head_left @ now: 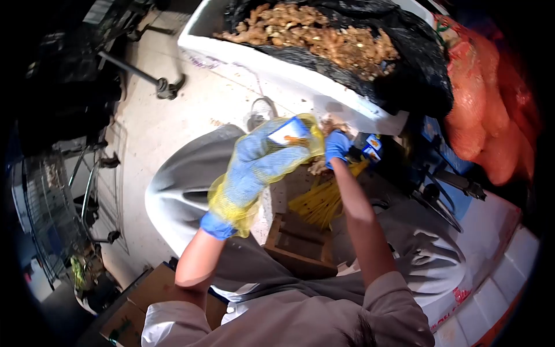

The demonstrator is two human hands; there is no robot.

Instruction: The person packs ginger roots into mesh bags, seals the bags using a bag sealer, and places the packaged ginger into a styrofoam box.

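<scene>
My left hand (245,168), in a blue glove, is inside a yellow mesh bag (221,194) that covers it past the wrist. Its fingers look stretched out and apart within the net. A white and blue label (287,133) sits on the bag near the fingers. Close to the bag's far end, my right hand (337,147), also blue-gloved, has its fingers curled at brownish ginger (334,125); the fingertips are partly hidden. Below it lies a bundle of flat yellow mesh bags (318,202). Small blue labels (373,147) are just right of that hand.
A white foam box (272,66) lined with black plastic holds a heap of ginger (312,34). Red net sacks (480,104) stand at the right. A small wooden stool (298,246) is between my legs. Wire carts (46,191) and a cardboard box (153,292) are on the left.
</scene>
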